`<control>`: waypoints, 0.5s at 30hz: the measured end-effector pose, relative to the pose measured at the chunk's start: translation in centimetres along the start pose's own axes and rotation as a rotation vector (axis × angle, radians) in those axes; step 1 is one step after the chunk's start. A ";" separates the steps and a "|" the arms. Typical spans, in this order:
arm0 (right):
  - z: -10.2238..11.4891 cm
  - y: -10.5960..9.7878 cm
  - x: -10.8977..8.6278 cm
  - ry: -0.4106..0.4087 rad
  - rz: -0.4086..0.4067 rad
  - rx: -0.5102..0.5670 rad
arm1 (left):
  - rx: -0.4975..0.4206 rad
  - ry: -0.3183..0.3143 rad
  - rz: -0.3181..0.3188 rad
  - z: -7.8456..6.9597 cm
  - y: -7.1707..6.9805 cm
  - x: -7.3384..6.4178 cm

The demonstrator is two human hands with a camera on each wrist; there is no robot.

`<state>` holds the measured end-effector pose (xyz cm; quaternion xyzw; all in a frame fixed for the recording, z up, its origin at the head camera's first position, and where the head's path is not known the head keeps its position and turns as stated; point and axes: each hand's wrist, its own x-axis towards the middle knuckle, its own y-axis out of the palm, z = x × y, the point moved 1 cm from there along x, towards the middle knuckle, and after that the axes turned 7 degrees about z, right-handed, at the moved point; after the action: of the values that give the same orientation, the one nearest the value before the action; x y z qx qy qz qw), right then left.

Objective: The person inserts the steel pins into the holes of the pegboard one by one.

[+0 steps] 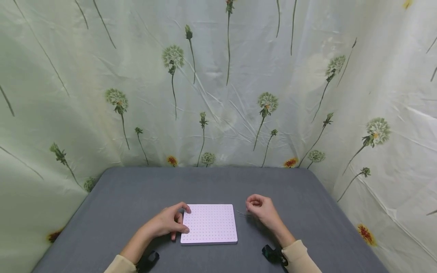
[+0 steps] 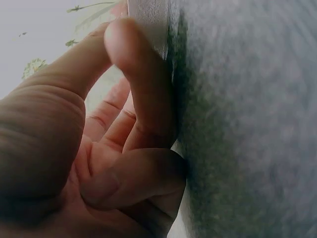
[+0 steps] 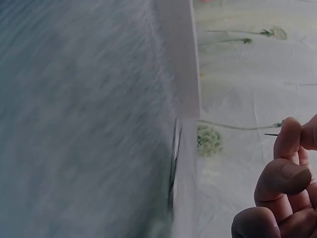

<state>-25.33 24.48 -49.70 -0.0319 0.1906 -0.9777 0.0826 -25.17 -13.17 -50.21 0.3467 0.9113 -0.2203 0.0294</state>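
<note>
A pale lavender board (image 1: 209, 223) with a grid of small dark holes lies flat on the grey table. My left hand (image 1: 167, 222) holds it by its left side, index finger at the far corner and thumb on the near part; the other fingers curl beside the edge. Above the table, right of the board, my right hand (image 1: 261, 208) pinches a thin pin, whose dark tip (image 3: 271, 134) sticks out past the fingertips in the right wrist view. Several thin metal pins (image 1: 243, 214) lie between the board and this hand.
The grey cloth-covered table (image 1: 153, 185) has rounded far corners. A pale curtain (image 1: 218, 132) printed with dandelions hangs behind it and along both sides. Dark straps with small devices (image 1: 273, 254) sit at the wrists.
</note>
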 end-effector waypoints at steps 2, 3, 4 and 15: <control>0.7 0.4 0.1 -0.015 0.015 0.021 | 0.014 -0.004 -0.006 0.0 0.1 0.1; 1.0 0.6 0.3 -0.026 0.018 0.030 | 0.014 -0.007 -0.008 0.0 0.2 0.1; 1.3 0.7 0.4 -0.035 0.022 0.036 | 0.013 -0.010 -0.009 0.0 0.2 0.2; 2.6 3.3 2.9 -0.070 0.065 0.104 | -0.115 -0.033 0.028 0.2 0.3 0.4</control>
<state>-27.47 20.02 -48.39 -0.0557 0.1373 -0.9814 0.1222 -25.29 -12.84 -50.61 0.3533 0.9169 -0.1730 0.0675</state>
